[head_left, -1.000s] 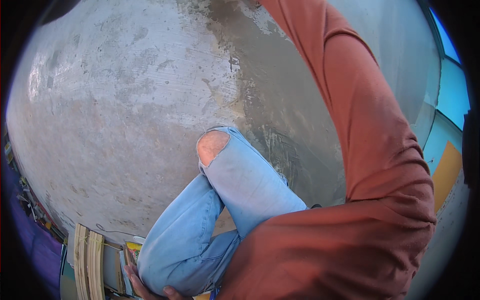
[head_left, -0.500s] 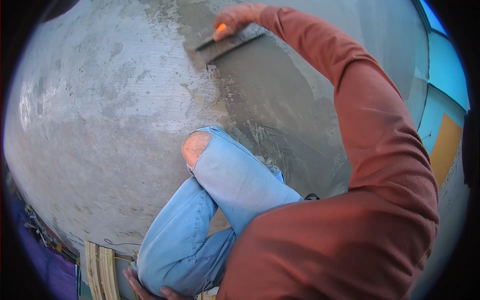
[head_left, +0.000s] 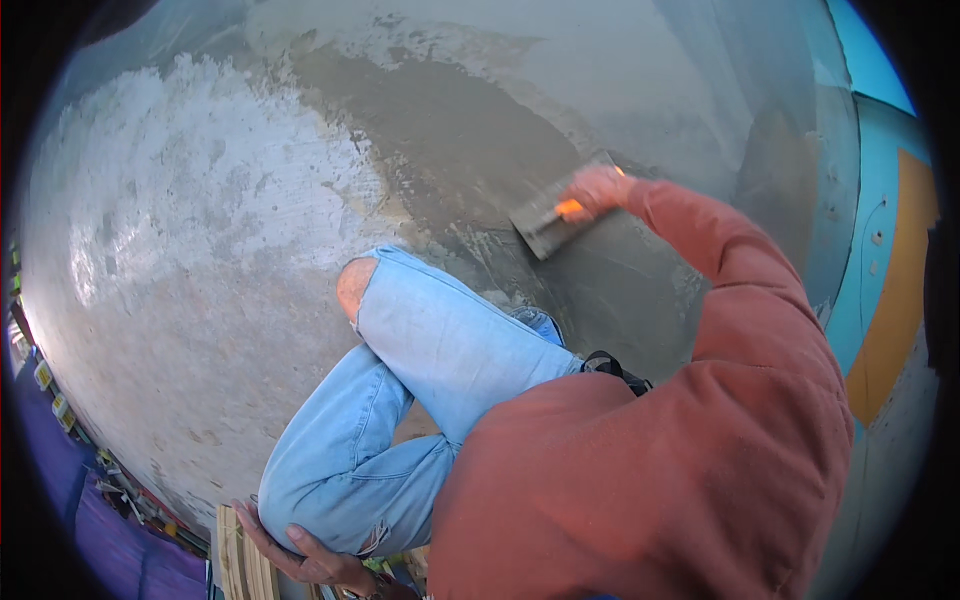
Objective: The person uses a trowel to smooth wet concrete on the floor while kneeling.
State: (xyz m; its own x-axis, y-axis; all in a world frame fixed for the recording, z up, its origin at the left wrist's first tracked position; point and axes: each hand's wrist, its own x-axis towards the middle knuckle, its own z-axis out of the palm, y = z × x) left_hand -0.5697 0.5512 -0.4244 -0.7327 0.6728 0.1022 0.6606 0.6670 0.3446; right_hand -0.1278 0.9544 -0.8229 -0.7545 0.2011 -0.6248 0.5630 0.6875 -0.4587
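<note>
A rectangular finishing trowel (head_left: 542,232) with an orange handle lies against the grey cement surface. My right hand (head_left: 598,190) is closed around that handle, the arm bent in a rust-red sleeve. Dark, wet cement (head_left: 440,110) spreads in a band to the upper left of the blade. Below, my left hand (head_left: 322,566) rests against my bent knee in ripped light-blue jeans (head_left: 345,470). Its thumb and fingers are apart, with no tool in them.
Paler, rougher cement (head_left: 200,260) covers the left side. Wooden strips (head_left: 240,560) lie beside my left hand. A purple sheet (head_left: 80,500) and assorted small items border the lower left. Turquoise and orange wall panels (head_left: 888,290) stand at the right.
My right hand has drawn the trowel down and to the right across the cement, toward my body. My left hand stays at the knee.
</note>
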